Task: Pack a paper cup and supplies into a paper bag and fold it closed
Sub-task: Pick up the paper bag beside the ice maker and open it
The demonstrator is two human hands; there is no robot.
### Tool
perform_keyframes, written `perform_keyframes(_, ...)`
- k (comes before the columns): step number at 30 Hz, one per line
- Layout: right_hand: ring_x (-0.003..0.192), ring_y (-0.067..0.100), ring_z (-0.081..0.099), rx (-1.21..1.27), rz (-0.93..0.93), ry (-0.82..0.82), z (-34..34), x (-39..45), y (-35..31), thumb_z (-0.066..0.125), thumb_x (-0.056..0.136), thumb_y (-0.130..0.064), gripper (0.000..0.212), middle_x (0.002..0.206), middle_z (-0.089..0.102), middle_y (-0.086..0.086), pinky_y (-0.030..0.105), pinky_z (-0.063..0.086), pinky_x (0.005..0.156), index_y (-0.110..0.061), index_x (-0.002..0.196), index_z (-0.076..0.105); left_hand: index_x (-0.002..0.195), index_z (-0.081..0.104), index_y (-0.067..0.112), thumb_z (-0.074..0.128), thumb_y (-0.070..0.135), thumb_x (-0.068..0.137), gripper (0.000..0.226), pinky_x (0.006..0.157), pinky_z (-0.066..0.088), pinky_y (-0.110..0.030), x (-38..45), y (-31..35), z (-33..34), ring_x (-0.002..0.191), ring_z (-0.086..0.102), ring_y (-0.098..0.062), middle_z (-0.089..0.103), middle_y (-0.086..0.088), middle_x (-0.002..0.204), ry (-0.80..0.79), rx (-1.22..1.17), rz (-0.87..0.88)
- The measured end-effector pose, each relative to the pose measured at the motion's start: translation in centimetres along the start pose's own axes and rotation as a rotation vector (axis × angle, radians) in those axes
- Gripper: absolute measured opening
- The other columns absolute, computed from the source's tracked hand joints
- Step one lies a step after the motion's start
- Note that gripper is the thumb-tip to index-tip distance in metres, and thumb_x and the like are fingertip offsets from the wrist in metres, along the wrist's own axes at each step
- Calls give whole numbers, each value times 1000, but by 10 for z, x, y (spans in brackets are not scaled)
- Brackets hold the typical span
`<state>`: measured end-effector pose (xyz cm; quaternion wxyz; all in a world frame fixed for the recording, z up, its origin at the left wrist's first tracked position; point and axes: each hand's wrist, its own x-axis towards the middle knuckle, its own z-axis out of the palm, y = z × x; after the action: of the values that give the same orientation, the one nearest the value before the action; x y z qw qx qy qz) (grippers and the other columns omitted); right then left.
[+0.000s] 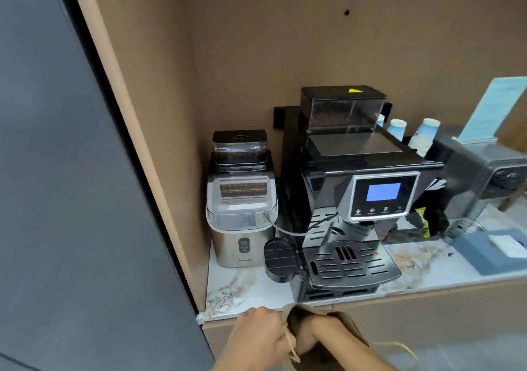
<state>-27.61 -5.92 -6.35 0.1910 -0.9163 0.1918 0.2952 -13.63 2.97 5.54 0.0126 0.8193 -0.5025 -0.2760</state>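
At the bottom edge, just in front of the worktop [242,291], both hands meet at a brown paper bag [342,328]. The left hand [256,333] is curled shut on the bag's rim and a pale twisted handle cord that hangs below the fingers. The right hand [316,333] is pushed into the bag's mouth, wrist-deep, so I cannot tell whether its fingers are spread or closed. The bag is kraft brown, crumpled and soft-looking, its opening gaping dark around the wrist; a second handle loop [399,348] arcs out to the right. It is held in the air below the worktop's front lip, not resting on it. Beyond, on the marbled surface, stands a black coffee machine [356,199] with a lit blue screen, a small steel ice maker [242,222] beside it to the left, and a blue tissue box [493,251] to the right. Farther back, stacks of white-and-blue paper cups [425,134] stand behind the machine.
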Motion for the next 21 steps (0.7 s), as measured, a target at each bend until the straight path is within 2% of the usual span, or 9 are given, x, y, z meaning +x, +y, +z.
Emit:
perform_keyframes(1,134,26,45,88,118,45,-31,-7,10,47,99,-21,39,145,49,8,31,38,103,-16,138,48,99,66,7,47,32,82,36,92,45,-39,2,4,1,107,58,-36,68,-17,110,-12,-11,13)
perform_keyframes(3,132,27,47,241,332,-28,-66,-1,1,49,98,-23,39,143,51,7,34,40,104,-15,136,50,97,68,7,47,35,84,37,83,45,-37,7,11,3,95,58,-31,67,-16,105,-28,-58,20)
perform_keyframes(6,133,24,45,288,235,-25,-81,-17,6,50,92,-27,42,140,51,4,29,34,99,-24,134,47,78,70,13,47,36,81,33,73,47,-35,13,19,5,82,59,-24,64,-8,87,-38,-173,30)
perform_keyframes(8,130,23,49,378,238,18,-82,-44,9,53,88,-38,48,138,54,3,32,38,102,-27,133,43,67,65,18,46,36,81,30,79,53,-38,16,25,6,87,66,-23,70,-9,88,-10,-245,68)
perform_keyframes(10,123,19,55,509,222,164,-86,-71,17,57,87,-43,51,134,57,0,30,42,102,-29,134,42,62,64,18,49,32,87,32,83,53,-37,17,33,7,89,67,-20,71,-9,87,4,-296,109)
perform_keyframes(13,108,10,63,770,151,407,-92,-117,22,64,89,-34,41,125,62,-6,24,50,98,-30,128,52,45,62,23,50,26,92,48,88,53,-33,19,48,13,86,68,-15,62,3,70,38,-328,175)
perform_keyframes(17,63,21,64,988,171,746,-88,-181,40,67,86,-18,12,72,73,1,31,56,71,-29,83,67,31,55,36,47,25,97,68,84,49,-22,22,73,28,74,64,-7,56,6,62,109,-382,222)
perform_keyframes(19,47,9,46,982,310,903,-78,-205,52,69,85,-32,21,48,57,-4,24,47,58,-23,71,58,31,55,38,51,22,97,68,78,45,-19,24,89,37,69,58,0,54,10,59,140,-446,252)
perform_keyframes(21,45,8,39,928,498,989,-70,-217,58,63,78,-57,37,43,49,-4,24,40,55,-25,68,48,32,55,37,52,22,98,68,72,41,-11,26,104,45,69,57,4,58,14,59,200,-484,250)
